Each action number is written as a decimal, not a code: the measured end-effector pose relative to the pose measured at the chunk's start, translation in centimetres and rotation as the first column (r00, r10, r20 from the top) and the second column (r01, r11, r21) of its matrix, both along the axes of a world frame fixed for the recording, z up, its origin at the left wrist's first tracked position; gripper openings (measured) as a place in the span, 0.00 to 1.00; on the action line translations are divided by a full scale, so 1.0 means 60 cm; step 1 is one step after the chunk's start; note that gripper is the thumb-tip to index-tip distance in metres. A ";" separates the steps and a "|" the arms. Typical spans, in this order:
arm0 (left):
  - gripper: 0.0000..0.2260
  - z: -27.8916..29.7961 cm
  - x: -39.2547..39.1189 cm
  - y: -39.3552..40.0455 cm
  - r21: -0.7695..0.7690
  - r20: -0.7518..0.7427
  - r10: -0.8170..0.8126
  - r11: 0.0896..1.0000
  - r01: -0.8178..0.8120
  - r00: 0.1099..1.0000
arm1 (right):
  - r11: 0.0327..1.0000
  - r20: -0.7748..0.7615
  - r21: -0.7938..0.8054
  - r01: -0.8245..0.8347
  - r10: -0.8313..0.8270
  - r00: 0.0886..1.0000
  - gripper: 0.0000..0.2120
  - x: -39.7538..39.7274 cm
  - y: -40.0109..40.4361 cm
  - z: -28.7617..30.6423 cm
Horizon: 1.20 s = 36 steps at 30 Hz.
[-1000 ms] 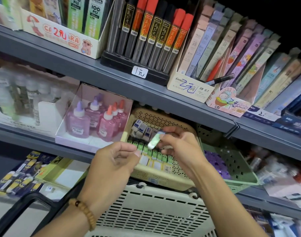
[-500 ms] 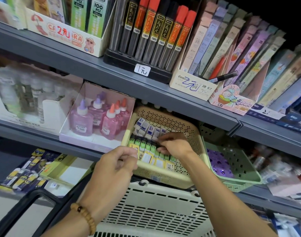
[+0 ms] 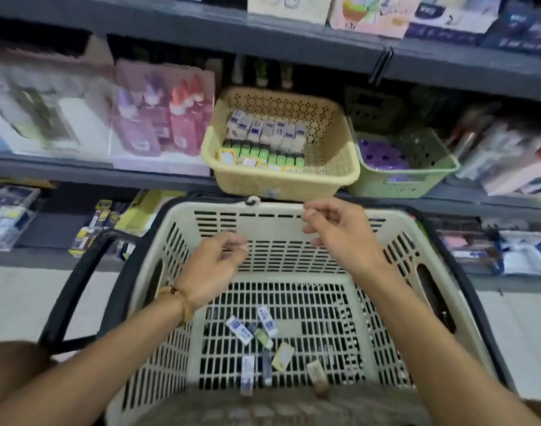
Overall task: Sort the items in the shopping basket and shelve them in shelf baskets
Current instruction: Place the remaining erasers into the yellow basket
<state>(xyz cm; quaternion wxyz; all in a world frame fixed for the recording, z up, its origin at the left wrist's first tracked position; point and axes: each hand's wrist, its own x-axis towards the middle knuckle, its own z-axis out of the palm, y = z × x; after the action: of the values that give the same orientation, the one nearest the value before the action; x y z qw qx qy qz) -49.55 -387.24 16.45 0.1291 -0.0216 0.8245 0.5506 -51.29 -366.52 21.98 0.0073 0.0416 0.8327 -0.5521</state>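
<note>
Both hands empty, held apart over the shopping basket [image 3: 275, 222]. Left hand [image 3: 212, 267], beaded bracelet [image 3: 175, 302] on wrist, fingers loosely curled. Below and between the hands, small erasers [image 3: 256, 330] scattered on basket floor. Right hand [image 3: 339, 230] relaxed, fingers loose, near far rim. Above it, beige shelf basket [image 3: 330, 161] holds rows of erasers; green basket [image 3: 416, 176] just right.

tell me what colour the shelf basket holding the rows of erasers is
Pale yellow-beige, with small perforated holes: the shelf basket, seen in the head view.
</note>
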 end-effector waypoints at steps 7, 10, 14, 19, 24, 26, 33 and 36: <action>0.17 -0.080 0.003 0.012 -0.440 0.282 -0.439 0.731 0.522 0.853 | 0.828 0.485 0.253 -0.500 0.339 0.806 0.05 0.025 0.023 -0.158; 0.28 -0.129 0.007 0.029 -0.603 0.429 -0.547 0.419 0.679 0.719 | 0.646 0.636 0.306 -0.700 0.408 0.655 0.22 0.027 0.014 -0.206; 0.28 -0.189 0.032 0.030 -0.727 0.463 -0.605 0.159 0.668 0.648 | 0.458 0.627 0.377 -0.805 0.514 0.586 0.32 0.021 -0.001 -0.262; 0.14 -0.206 0.027 0.017 -0.803 0.379 -0.634 0.137 0.580 0.674 | 0.326 0.590 0.402 -0.856 0.622 0.514 0.24 0.026 0.003 -0.297; 0.08 -0.201 0.026 0.011 -0.732 0.334 -0.561 0.352 0.583 0.758 | 0.375 0.599 0.397 -0.838 0.586 0.546 0.21 0.031 0.044 -0.305; 0.08 -0.198 0.026 0.029 -0.712 0.221 -0.647 0.404 0.574 0.729 | 0.349 0.626 0.417 -0.839 0.559 0.544 0.21 0.035 0.053 -0.297; 0.15 -0.203 0.040 0.077 -0.805 0.156 -0.890 0.137 0.577 0.429 | 0.335 0.806 0.235 -0.912 0.458 0.376 0.20 0.066 0.085 -0.263; 0.15 -0.203 0.040 0.079 -0.785 0.202 -0.864 0.138 0.603 0.460 | 0.257 0.822 0.233 -0.938 0.463 0.331 0.15 0.089 0.079 -0.265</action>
<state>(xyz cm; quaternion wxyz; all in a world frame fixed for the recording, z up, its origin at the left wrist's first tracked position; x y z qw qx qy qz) -47.15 -382.51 4.26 0.2342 0.4218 0.8759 -0.0082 -45.96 -361.76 6.10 0.5217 -0.1931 0.8277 -0.0738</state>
